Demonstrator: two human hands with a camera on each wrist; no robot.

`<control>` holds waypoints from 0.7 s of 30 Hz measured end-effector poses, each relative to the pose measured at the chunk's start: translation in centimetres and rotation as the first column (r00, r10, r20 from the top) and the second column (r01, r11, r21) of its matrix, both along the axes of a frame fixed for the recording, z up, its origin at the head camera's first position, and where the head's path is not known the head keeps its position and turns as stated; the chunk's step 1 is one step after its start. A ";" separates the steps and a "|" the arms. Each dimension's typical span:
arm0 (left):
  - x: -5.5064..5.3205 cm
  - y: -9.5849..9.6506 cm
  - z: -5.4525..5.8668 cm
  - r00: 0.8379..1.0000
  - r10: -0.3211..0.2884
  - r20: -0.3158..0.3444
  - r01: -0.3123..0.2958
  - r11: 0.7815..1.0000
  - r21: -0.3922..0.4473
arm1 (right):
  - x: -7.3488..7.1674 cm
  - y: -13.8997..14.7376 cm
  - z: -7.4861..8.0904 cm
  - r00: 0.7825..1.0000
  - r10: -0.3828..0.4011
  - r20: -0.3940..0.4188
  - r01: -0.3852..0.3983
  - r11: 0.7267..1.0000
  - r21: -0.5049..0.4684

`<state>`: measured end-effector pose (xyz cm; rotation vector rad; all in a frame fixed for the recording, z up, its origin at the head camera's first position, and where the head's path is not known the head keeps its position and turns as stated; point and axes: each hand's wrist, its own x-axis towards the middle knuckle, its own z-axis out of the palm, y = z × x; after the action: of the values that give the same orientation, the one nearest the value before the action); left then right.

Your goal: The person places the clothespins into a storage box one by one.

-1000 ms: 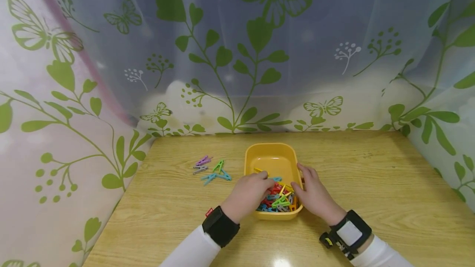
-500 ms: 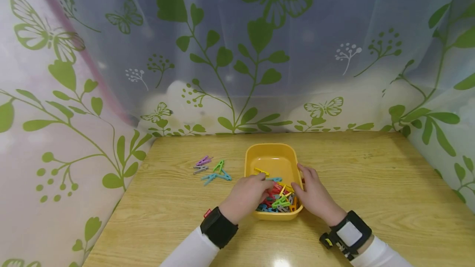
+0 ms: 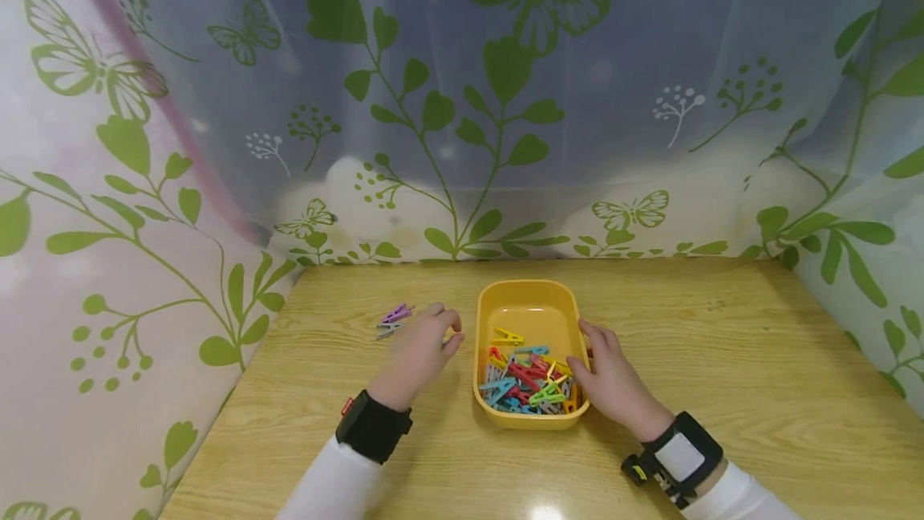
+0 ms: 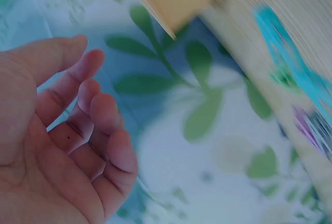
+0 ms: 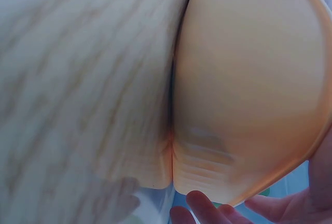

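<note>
My left hand (image 3: 419, 351), fingers loosely bent and holding nothing, hovers over the table left of a yellow plastic tub (image 3: 527, 295). Under and beyond it are a purple clothespin (image 3: 396, 312) and a grey clothespin (image 3: 388, 331); the hand hides others there from the head view. A light-blue clothespin (image 4: 290, 60) shows, blurred, in the left wrist view. My right hand (image 3: 617, 379) grips the tub's right wall, thumb at the rim and fingers along the outside. Many-coloured clothespins (image 3: 525, 374) heap in the tub's near half; a yellow clothespin (image 3: 508, 336) lies farther back.
The wooden table (image 3: 722, 343) reaches back to a curtain (image 3: 635, 87) printed with green leaves and butterflies. More of this cloth hangs on the left and right sides. Black straps with devices (image 3: 682, 456) sit on both wrists.
The left hand has come out of the tub and moved left over the loose clothespins. Clothespins it had covered in the tub now show. The right hand stays on the tub.
</note>
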<state>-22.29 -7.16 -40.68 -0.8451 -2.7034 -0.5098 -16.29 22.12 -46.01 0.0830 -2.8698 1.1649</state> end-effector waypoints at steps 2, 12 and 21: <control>-0.8 -1.6 -0.3 0.998 0.059 -0.004 -0.059 0.998 0.025 | 0.0 0.0 -0.1 1.000 -0.001 -0.008 0.001 1.000 0.007; -3.9 -7.8 -2.6 0.938 0.334 0.095 -0.337 0.941 0.015 | 0.0 -0.1 -0.1 1.000 -0.002 -0.005 0.002 1.000 0.002; -5.1 -9.7 -4.2 0.904 0.407 0.129 -0.404 0.913 -0.050 | -0.1 0.0 -0.3 1.000 0.001 0.007 -0.001 1.000 -0.004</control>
<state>-27.43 -16.86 -44.86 -0.2370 -2.9008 -0.4546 -16.43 22.13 -46.28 0.0805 -2.8731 1.1736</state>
